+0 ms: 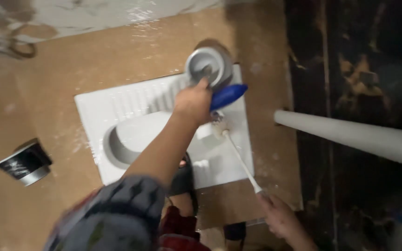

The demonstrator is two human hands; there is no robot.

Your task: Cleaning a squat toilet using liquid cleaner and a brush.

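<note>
Head view: my left hand (192, 103) grips a blue bottle (228, 95) above the squat pan (117, 104); right hand (279, 217) holds the brush (238, 155), handle slanting back from the pan toward me.

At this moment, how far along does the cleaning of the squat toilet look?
Midway. The white squat pan and brown floor already look wet. In hand: the left hand grips a blue-handled metal dipper, the right hand works a white brush on the pan. Scrubbing and rinsing appear unfinished.
</note>
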